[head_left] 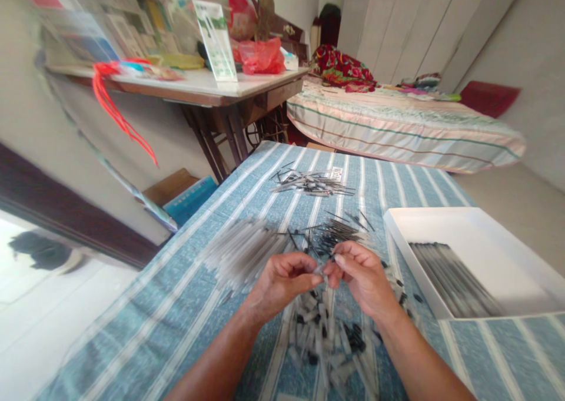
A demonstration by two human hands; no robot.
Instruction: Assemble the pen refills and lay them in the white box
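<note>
My left hand (285, 280) is closed in a pinch on a small translucent piece (318, 269), perhaps a pen cap. Close beside it, my right hand (359, 274) pinches a small dark piece (332, 257) between thumb and forefinger. The fingertips of both hands nearly meet, and fingers partly hide both pieces. Under and in front of the hands lie scattered translucent pen caps (324, 321) and small black plugs (354, 335). Left of my left hand is a stack of clear pen barrels (251, 251). Just beyond my right hand, dark-tipped pen refills (339, 230) lie bunched.
A white open box (477, 230) at the right holds a row of black-ended pens (450, 277). More thin refills (313, 183) lie in a loose heap at the far side of the striped tablecloth (176, 318). Beyond stand a cluttered desk (198, 95) and a bed (397, 118).
</note>
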